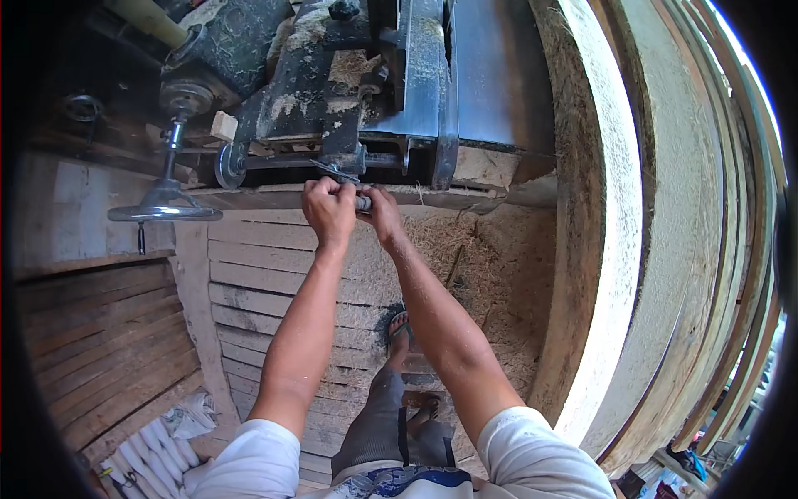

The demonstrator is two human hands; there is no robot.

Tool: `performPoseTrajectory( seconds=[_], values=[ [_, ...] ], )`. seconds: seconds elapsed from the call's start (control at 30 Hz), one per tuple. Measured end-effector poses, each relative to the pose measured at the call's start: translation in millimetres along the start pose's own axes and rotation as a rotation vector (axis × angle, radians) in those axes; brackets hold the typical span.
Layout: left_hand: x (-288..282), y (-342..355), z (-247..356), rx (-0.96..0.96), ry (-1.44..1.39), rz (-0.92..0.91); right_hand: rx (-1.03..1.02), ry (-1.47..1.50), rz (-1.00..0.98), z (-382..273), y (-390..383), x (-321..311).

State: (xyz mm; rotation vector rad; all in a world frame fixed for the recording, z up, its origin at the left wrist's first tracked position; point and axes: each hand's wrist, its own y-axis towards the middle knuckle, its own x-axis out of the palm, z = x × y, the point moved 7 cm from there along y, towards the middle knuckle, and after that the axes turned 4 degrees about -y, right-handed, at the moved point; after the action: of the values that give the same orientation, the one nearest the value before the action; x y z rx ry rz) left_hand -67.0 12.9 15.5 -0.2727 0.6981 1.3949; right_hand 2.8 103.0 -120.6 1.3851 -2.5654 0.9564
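Observation:
Both my arms reach forward to the front edge of a dark, dust-covered woodworking machine (291, 108). My left hand (328, 209) is closed at a short grey, rounded metal piece (362, 203) below the machine's front bracket. My right hand (382, 216) is closed round the same piece from the right side. The fingers hide most of it, so its full shape cannot be told. Just above my fingers, a thin metal strip or lever (334, 172) sticks out sideways. A horizontal metal bar (278, 160) runs along the machine front behind it.
A shiny handwheel (166, 214) juts out at the left on a metal shaft. A small wood block (224, 125) rests on the machine. Long, thick boards (611, 208) stand along the right. Sawdust and shavings (453, 249) cover the slatted wooden floor (258, 249) around my feet.

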Motion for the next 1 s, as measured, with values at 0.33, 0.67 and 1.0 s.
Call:
performPoseTrajectory(
  seconds=[0.33,0.67,1.0],
  values=[
    [9.9,-0.4,-36.8,-0.351,-0.235,-0.139,-0.149,0.146,-0.125,-18.3,-20.5,2.5],
    [27.7,2.5,-62.3,-0.558,-0.706,-0.089,-0.417,-0.229,0.037,-45.7,-26.1,-0.1],
    [29.2,-0.2,-53.1,-0.542,-0.720,-0.144,-0.427,-0.243,0.055,-47.8,-29.5,-3.2]
  ],
)
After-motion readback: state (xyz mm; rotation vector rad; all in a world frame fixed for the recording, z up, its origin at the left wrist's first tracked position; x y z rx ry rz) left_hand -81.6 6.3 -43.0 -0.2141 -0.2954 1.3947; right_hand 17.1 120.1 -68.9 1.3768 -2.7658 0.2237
